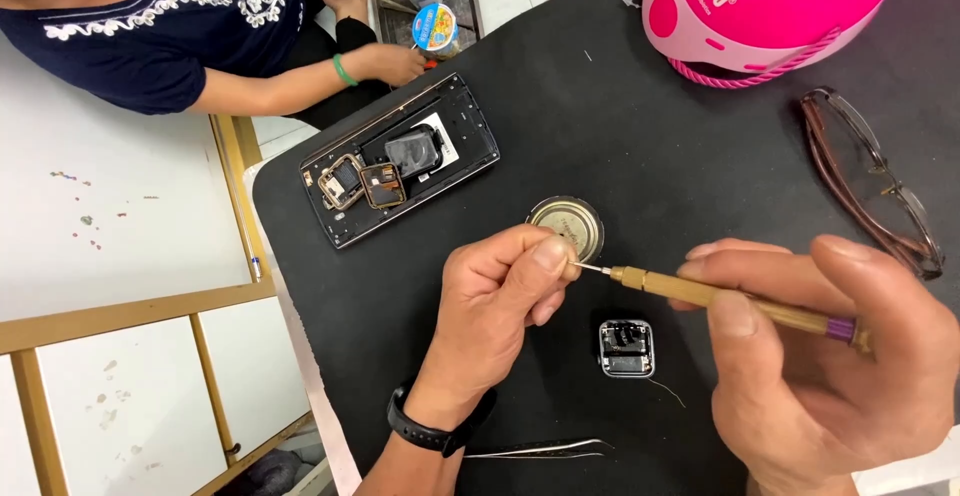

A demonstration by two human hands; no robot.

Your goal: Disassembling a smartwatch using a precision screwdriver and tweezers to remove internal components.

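- Head view: left hand (500, 286) pinches something too small to identify at the tip of the brass screwdriver (730, 299), gripped by the right hand (830, 356).
- Opened square watch case (627, 348) lies at 6 o'clock of the tip, untouched; reassembly appears pending.
- Tweezers (540, 448) rest on the bench (650, 126).

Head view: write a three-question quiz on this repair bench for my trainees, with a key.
1. True or false: the right hand holds a brass screwdriver.
2. What lies nearest the left wrist? A) tweezers B) glasses C) pink helmet
3. Fill in: the left hand pinches at the screwdriver's ____, beside the round tin.

Key
1. True.
2. A.
3. Tip. The square watch case lies on the black mat untouched, below the tool.
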